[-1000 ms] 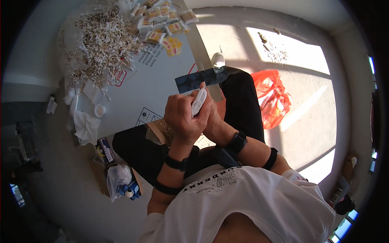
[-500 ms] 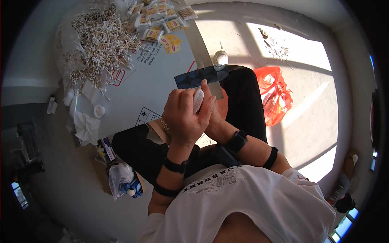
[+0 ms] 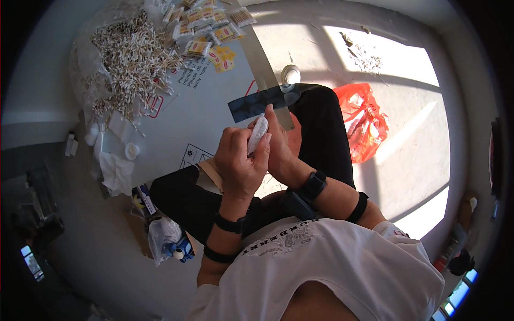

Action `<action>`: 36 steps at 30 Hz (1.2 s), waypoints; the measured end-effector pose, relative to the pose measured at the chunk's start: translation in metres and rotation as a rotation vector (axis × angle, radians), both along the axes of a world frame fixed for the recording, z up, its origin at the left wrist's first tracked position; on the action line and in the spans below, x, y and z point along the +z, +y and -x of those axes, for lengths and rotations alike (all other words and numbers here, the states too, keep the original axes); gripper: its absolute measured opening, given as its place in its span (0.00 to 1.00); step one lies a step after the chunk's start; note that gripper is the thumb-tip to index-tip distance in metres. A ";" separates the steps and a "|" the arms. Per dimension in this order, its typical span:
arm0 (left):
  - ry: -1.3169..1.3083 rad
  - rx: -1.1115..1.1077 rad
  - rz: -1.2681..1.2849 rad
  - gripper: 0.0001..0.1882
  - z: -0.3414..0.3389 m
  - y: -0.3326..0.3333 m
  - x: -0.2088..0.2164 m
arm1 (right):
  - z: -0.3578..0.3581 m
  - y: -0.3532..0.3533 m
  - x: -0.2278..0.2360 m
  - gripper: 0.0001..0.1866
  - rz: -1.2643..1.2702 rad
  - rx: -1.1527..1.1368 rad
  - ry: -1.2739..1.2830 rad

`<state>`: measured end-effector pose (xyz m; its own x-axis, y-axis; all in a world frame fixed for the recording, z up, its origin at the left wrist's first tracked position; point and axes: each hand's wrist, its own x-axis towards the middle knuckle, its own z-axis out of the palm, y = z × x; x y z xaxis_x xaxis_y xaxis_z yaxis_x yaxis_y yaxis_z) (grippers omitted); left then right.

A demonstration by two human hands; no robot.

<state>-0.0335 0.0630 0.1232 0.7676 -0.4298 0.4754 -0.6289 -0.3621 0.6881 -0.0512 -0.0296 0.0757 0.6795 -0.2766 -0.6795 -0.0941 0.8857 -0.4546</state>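
Note:
Both my hands are together above my lap, near the table's edge. Between them is a tight bundle of cotton swabs (image 3: 258, 133), its white tips packed and showing upward. My left hand (image 3: 239, 160) is closed around the near left side of the bundle, with the thumb against it. From the right, my right hand (image 3: 279, 147) wraps the other side, its thumb pointing up; its other fingers are mostly hidden. The swabs' sticks are hidden in the hands. A big heap of loose cotton swabs (image 3: 131, 64) lies on the table at the far left.
Packed swab packets (image 3: 206, 21) and yellow labels (image 3: 222, 58) lie on the grey table (image 3: 184, 112). A dark strip (image 3: 257, 104) shows beyond my hands. A red plastic bag (image 3: 361, 125) and a white round container (image 3: 290, 75) are on the floor; a box of bags (image 3: 166, 235) stands lower left.
My left fingers have shifted down and left on the bundle, so more of its white tips show. The right hand has hardly moved. The view has shifted slightly.

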 end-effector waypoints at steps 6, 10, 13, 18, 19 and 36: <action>0.039 -0.024 0.057 0.12 -0.002 0.002 -0.002 | -0.001 0.002 0.002 0.25 0.005 -0.008 -0.011; 0.492 -0.041 0.348 0.08 -0.006 0.004 0.000 | -0.007 0.002 0.002 0.25 0.022 -0.123 -0.039; 0.649 -0.041 0.406 0.07 -0.011 0.005 0.000 | -0.012 0.005 0.003 0.24 -0.015 -0.181 -0.024; 0.807 -0.031 0.481 0.07 -0.014 0.004 0.001 | -0.015 0.005 0.007 0.23 -0.023 -0.172 -0.051; 0.810 -0.029 0.479 0.07 -0.014 0.004 0.000 | -0.015 0.005 0.010 0.23 -0.042 -0.158 -0.030; 0.430 -0.047 0.230 0.20 -0.022 0.002 0.003 | -0.021 0.002 0.011 0.24 -0.194 -0.176 0.011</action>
<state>-0.0116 0.0652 0.1266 0.8975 -0.3899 0.2062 -0.2820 -0.1476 0.9480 -0.0306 -0.0281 0.0869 0.6250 -0.2537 -0.7382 0.0654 0.9594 -0.2744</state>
